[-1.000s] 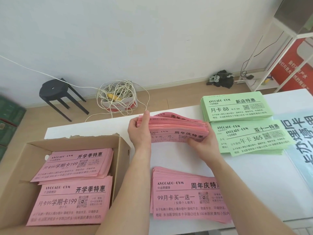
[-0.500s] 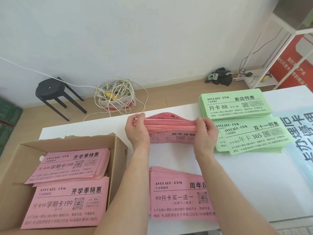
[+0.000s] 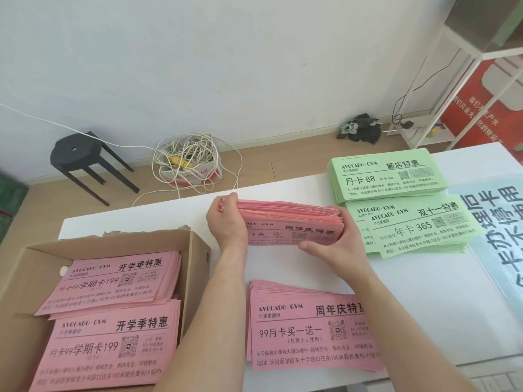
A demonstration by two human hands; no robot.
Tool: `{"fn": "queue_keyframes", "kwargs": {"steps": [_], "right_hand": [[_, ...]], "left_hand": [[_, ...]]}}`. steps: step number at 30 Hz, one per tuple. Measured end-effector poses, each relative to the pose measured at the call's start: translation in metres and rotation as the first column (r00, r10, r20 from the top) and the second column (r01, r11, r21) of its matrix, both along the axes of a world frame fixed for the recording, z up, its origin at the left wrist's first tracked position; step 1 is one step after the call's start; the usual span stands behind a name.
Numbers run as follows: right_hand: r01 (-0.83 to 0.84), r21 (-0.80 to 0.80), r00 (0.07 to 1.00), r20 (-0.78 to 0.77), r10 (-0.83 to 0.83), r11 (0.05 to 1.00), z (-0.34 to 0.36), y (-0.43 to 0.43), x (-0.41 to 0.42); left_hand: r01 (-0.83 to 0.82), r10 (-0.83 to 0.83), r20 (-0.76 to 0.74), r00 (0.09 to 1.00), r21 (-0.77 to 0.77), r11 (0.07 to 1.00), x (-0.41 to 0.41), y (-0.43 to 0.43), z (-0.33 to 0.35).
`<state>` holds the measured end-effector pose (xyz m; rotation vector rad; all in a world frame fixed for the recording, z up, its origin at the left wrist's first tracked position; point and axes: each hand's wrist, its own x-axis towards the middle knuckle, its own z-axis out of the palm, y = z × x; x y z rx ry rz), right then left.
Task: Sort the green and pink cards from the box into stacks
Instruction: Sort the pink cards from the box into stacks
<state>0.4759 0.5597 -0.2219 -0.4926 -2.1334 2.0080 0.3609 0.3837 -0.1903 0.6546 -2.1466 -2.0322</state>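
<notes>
Tabletop point(image 3: 410, 306), white, spans the lower view. On it, an open cardboard box point(image 3: 195, 278) at eight o'clock holds two piles of pink cards point(image 3: 113, 284), one beyond the other; a flat pink stack point(image 3: 308, 329) lies at six o'clock, and two green card stacks point(image 3: 387, 176) sit at two o'clock, the nearer one fanned. At the centre a thick pink bundle point(image 3: 291, 219) is held tilted, printed face toward the camera, just beside the nearer green stack. The left hand point(image 3: 226, 222) grips its nine o'clock end with curled fingers, and the right hand point(image 3: 342, 241) clasps the three o'clock end, thumb along the front.
</notes>
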Motion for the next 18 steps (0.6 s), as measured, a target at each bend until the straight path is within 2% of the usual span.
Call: {"fn": "queue_keyframes", "kwargs": {"steps": [4, 8, 13, 18], "right_hand": [[0.026, 0.098, 1.000, 0.010, -0.028, 0.995, -0.005, 0.002, -0.006], [0.058, 0.054, 0.998, 0.011, -0.059, 0.997, -0.002, -0.003, -0.014], [0.041, 0.044, 0.999, 0.006, -0.041, 0.998, 0.001, -0.008, -0.011], [0.031, 0.069, 0.999, -0.040, -0.028, 0.997, 0.006, -0.006, -0.018]], "left_hand": [[0.083, -0.083, -0.012, 0.997, 0.071, 0.994, 0.005, -0.003, 0.001], [0.114, -0.109, -0.052, 0.993, 0.102, 0.988, 0.002, -0.007, 0.002], [0.189, -0.192, 0.001, 0.981, 0.168, 0.968, 0.000, -0.014, -0.003], [0.084, -0.080, -0.034, 0.996, 0.146, 0.986, -0.004, -0.011, 0.009]]}}
